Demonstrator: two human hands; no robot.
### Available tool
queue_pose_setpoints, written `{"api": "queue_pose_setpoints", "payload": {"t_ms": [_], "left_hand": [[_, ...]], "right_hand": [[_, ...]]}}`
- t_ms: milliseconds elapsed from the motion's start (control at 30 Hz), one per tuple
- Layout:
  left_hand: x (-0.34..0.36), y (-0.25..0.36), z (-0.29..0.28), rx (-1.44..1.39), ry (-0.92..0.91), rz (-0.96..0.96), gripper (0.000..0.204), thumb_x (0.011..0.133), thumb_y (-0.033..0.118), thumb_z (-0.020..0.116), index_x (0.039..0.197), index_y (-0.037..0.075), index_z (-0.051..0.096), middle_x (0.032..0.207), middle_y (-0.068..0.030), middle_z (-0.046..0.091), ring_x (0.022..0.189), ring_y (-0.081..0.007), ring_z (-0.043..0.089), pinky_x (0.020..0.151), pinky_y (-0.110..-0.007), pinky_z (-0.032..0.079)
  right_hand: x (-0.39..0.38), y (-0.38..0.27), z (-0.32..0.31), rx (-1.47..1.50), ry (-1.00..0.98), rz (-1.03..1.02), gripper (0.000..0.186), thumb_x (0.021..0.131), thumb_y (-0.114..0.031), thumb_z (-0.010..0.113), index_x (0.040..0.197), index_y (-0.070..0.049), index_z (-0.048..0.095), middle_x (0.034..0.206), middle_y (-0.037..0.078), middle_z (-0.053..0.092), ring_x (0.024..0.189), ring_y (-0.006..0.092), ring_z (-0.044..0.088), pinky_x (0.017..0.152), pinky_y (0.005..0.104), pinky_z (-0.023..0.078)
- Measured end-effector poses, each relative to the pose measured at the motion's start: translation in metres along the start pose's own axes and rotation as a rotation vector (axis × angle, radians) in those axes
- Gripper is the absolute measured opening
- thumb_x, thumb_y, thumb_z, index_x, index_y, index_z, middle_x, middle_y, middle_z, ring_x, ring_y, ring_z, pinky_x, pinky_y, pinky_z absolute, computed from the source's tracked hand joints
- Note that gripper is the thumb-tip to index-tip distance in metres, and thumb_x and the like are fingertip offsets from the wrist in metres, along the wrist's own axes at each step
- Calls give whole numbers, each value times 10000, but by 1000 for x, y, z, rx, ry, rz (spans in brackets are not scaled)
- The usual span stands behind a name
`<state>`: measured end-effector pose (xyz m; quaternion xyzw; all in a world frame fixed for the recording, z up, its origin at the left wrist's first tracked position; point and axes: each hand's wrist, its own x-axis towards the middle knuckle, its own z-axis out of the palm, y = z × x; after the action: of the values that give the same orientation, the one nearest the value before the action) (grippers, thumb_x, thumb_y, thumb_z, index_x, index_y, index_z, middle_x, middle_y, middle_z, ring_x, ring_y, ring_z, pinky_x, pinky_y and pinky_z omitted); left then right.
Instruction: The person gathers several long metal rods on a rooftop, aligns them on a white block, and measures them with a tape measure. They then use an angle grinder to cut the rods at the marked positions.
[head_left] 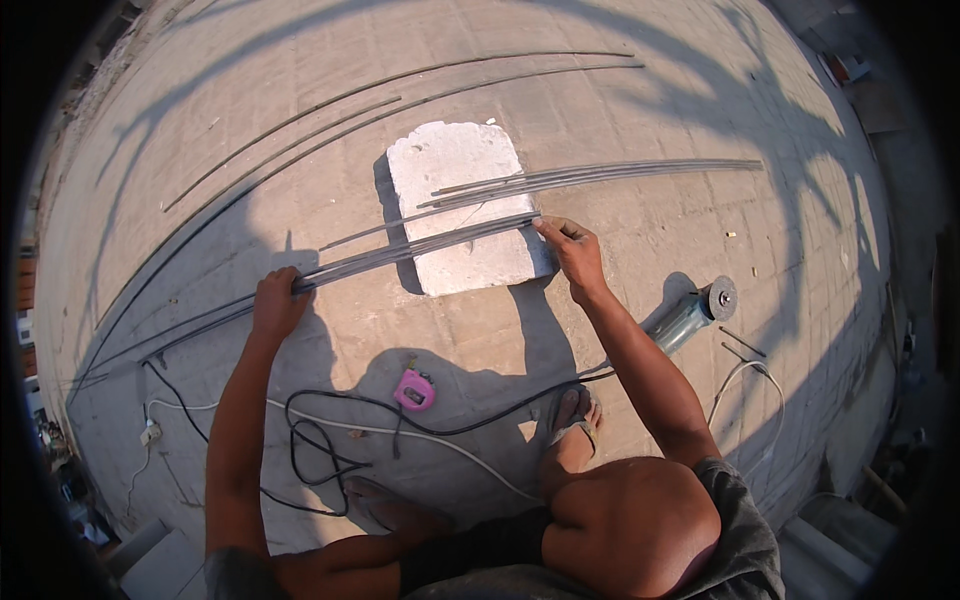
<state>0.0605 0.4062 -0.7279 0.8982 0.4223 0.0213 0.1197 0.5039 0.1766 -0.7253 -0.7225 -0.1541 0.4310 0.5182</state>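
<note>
My left hand (278, 302) is closed around a bundle of thin steel rods (400, 250). At the bundle's right end, my right hand (572, 256) pinches the rod tips between thumb and fingers. The bundle lies slantwise across the near part of a rough white block (455, 155) on the ground. Just beyond it, a second group of rods (650, 172) rests over the same block and reaches out to the right. How many rods each hand holds is hidden by the fingers.
An angle grinder (682, 322) lies right of my right forearm, near short rod pieces (742, 342). A pink tape measure (413, 390) sits before my feet. A black cable (470, 427) and white cable (480, 465) loop across the ground. Longer rods (500, 77) lie farther off.
</note>
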Motion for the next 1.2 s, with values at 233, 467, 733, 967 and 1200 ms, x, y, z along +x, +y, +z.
{"api": "queue_pose_setpoints", "payload": {"t_ms": [233, 467, 733, 967, 1200], "left_hand": [[4, -11, -2, 22, -77, -86, 239, 773, 222, 798, 855, 42, 665, 847, -186, 683, 861, -403, 660, 768, -503, 510], [11, -15, -6, 32, -162, -124, 319, 729, 325, 830, 876, 67, 713, 823, -177, 702, 850, -396, 687, 740, -497, 536], [2, -37, -4, 93, -209, -164, 313, 788, 392, 771, 905, 102, 760, 838, -160, 727, 837, -370, 705, 758, -486, 562], [-2, -49, 3, 136, -128, -87, 324, 827, 465, 745, 858, 143, 769, 784, -166, 700, 822, -391, 693, 760, -504, 551], [-13, -35, -4, 96, -188, -168, 388, 850, 479, 699, 786, 103, 775, 763, -187, 700, 781, -402, 691, 708, -486, 554]], "right_hand": [[-21, 25, 14, 102, 128, -119, 350, 904, -255, 805, 1115, 12, 723, 935, 37, 687, 839, 100, 605, 755, 232, 464], [-56, 50, -3, 90, 149, -179, 156, 979, -130, 703, 1046, 11, 715, 929, 21, 685, 863, 92, 590, 808, 245, 458], [-91, 70, -12, -64, 1, -248, 86, 995, -66, 664, 941, -3, 683, 872, -4, 644, 838, 73, 556, 785, 238, 442], [-117, 91, -6, -163, -254, -123, 71, 977, -63, 662, 916, -26, 671, 839, -19, 627, 796, 69, 537, 752, 244, 426], [-108, 110, -13, -176, -395, -46, 70, 961, -67, 678, 909, -21, 667, 831, -14, 629, 789, 80, 540, 743, 258, 430]]}}
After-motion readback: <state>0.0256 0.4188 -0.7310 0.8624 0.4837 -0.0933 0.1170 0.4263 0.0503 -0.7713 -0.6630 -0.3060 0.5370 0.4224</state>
